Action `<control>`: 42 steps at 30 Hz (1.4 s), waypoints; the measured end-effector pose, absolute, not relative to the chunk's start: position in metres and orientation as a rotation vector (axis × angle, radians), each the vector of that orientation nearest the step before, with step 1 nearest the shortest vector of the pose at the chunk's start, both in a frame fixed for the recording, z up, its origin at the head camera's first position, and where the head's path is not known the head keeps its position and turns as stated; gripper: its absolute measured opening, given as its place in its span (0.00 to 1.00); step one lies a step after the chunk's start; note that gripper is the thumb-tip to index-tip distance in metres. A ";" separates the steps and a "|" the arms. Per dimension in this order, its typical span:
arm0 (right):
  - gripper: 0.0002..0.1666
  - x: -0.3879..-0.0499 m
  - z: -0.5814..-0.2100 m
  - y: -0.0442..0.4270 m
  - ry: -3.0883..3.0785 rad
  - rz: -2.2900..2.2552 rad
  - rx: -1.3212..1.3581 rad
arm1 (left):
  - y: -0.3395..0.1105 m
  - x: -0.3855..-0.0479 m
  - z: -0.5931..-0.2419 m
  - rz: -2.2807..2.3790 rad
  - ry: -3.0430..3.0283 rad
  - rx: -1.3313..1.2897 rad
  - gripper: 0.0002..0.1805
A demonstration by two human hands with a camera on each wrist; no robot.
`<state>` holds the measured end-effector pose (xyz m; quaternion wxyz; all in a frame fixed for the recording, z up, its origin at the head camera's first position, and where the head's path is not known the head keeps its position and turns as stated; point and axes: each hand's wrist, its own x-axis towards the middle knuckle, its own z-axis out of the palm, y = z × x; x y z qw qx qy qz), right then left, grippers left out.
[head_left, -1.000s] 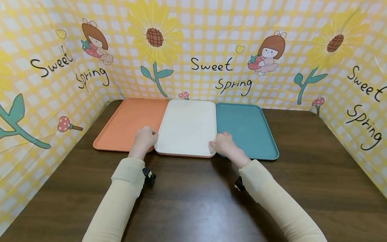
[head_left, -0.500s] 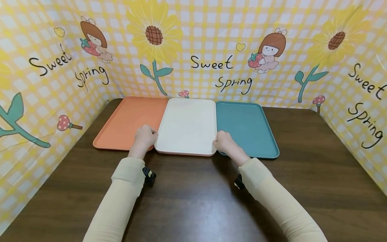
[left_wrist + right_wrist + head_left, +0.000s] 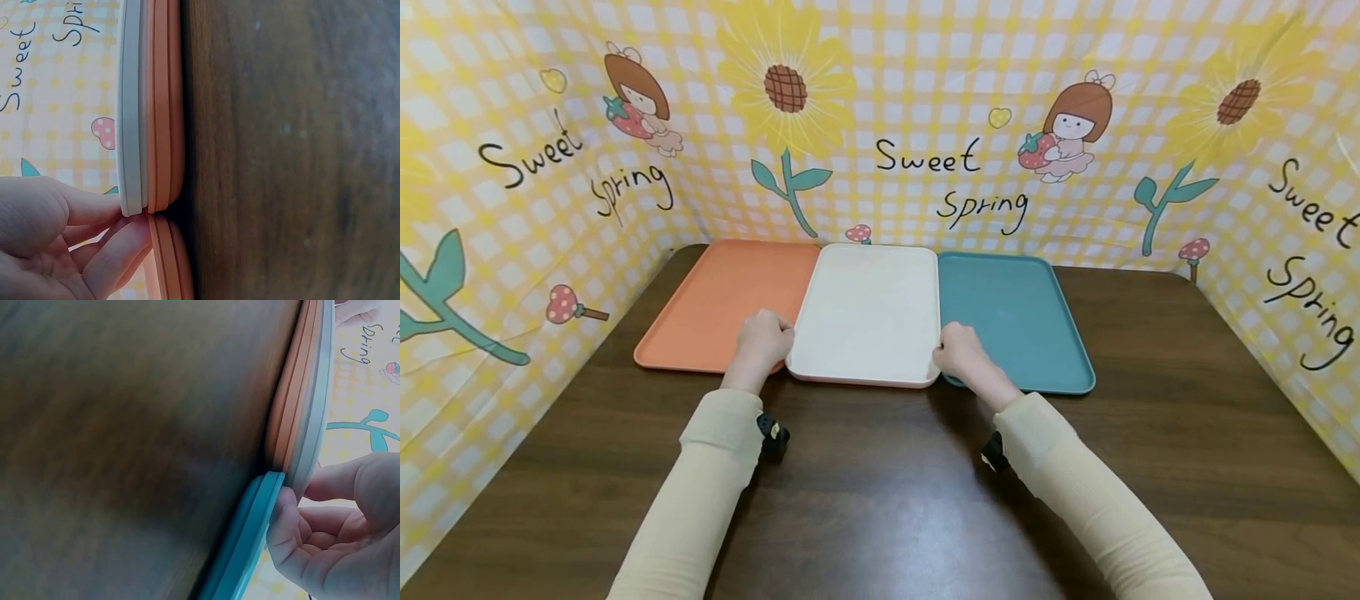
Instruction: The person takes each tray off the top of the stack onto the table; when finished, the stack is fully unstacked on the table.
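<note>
A white tray (image 3: 865, 312) lies in the middle, stacked on an orange tray (image 3: 164, 125) whose edge shows beneath it in both wrist views. My left hand (image 3: 763, 340) pinches the white tray's left side near its front corner, thumb on the rim and fingers lower. On the opposite side, my right hand (image 3: 964, 350) pinches the right edge near the front corner, its curled fingers over the teal tray's (image 3: 1011, 312) border. Another orange tray (image 3: 737, 300) lies flat on the left, partly covered by my left hand.
The three tray positions form a row at the back of a dark wooden table (image 3: 865, 492). A yellow checked cloth (image 3: 917, 92) with printed flowers and lettering stands behind and along both sides.
My right hand's thumb, stretched over the white tray's corner one second ago, has drawn back to its edge, and the fingers have closed there. The left hand and trays look unmoved.
</note>
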<state>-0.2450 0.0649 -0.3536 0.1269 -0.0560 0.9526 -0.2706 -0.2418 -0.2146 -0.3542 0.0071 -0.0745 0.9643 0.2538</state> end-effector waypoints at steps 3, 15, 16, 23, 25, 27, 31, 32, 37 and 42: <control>0.27 -0.244 -0.353 0.067 2.782 -0.824 -0.179 | -0.214 -0.242 -0.354 0.792 3.021 -0.224 0.20; 0.21 -0.241 -0.352 0.072 2.794 -1.132 -0.145 | -0.213 -0.240 -0.354 0.778 3.047 -0.190 0.23; 0.19 -0.242 -0.352 0.072 2.784 -1.150 -0.135 | -0.214 -0.240 -0.354 0.776 3.049 -0.190 0.23; 0.12 -0.243 -0.355 0.073 2.586 -1.363 -0.043 | -0.214 -0.242 -0.355 0.768 3.048 -0.204 0.20; 0.10 -0.243 -0.357 0.074 2.495 -1.442 -0.008 | -0.214 -0.242 -0.355 0.768 3.049 -0.203 0.20; 0.12 -0.243 -0.358 0.074 2.408 -1.511 0.017 | -0.214 -0.241 -0.355 0.773 3.045 -0.200 0.20; 0.19 -0.243 -0.359 0.076 2.286 -1.622 0.046 | -0.215 -0.241 -0.355 0.780 3.050 -0.184 0.20; 0.20 -0.243 -0.359 0.076 2.266 -1.641 0.052 | -0.215 -0.241 -0.355 0.780 3.049 -0.184 0.20; 0.18 -0.243 -0.359 0.076 2.198 -1.718 0.102 | -0.214 -0.240 -0.355 0.768 3.064 -0.178 0.20; 0.17 -0.243 -0.359 0.076 2.113 -1.764 0.145 | -0.215 -0.240 -0.354 0.782 3.055 -0.184 0.20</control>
